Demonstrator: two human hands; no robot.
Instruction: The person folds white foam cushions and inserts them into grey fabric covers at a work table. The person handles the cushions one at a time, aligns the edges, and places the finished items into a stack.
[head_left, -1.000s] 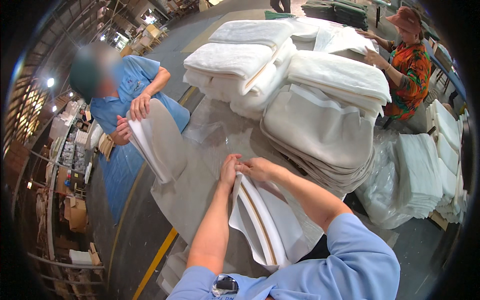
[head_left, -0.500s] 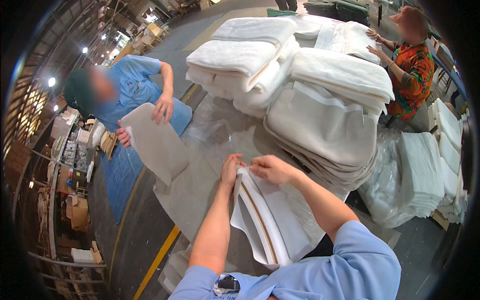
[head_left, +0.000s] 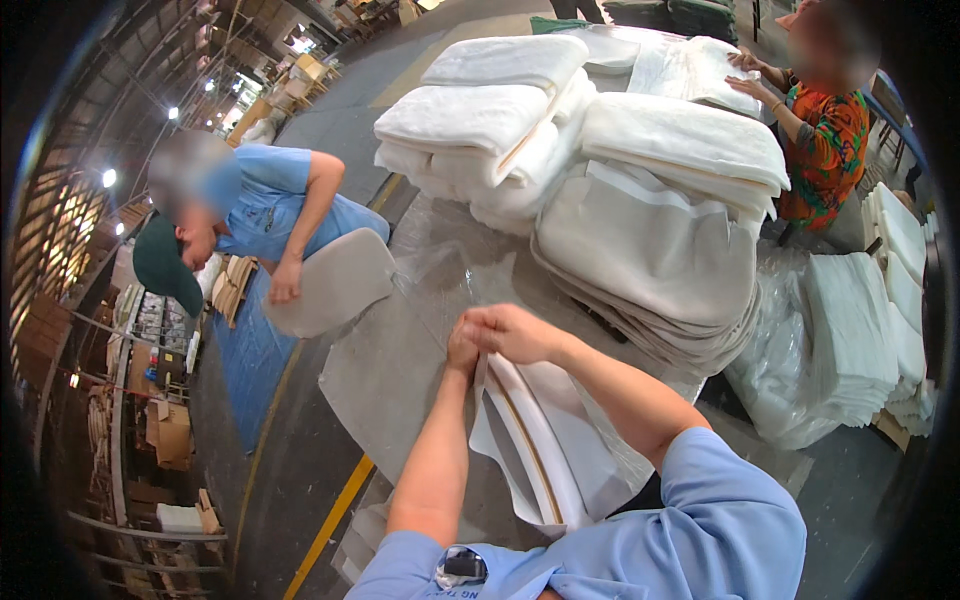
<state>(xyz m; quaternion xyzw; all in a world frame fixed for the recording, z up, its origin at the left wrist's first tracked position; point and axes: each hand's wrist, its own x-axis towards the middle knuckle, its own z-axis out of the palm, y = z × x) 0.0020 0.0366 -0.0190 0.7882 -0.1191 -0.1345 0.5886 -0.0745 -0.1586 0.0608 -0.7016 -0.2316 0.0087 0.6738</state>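
Observation:
A grey and white fabric cover [head_left: 590,440] lies on the table before me, its long opening edged by a narrow brown strip [head_left: 523,430] that looks like a zipper. My left hand [head_left: 463,346] is closed on its far end. Right beside it, my right hand [head_left: 515,333] is closed on the same end, fingers bent and partly over the left hand. The fingertips and the bit of cloth between them are hidden.
Beyond my hands stand a stack of grey covers [head_left: 650,245] and piles of white padding [head_left: 470,120]. A co-worker in blue [head_left: 285,200] handles a grey cover [head_left: 335,280] on the left. Another co-worker [head_left: 825,150] touches white padding at the far right. Plastic-wrapped white sheets [head_left: 850,340] stand at right.
My right hand has moved left against my left hand at the cover's far end. The co-worker on the left has leaned down and lowered and turned the grey cover.

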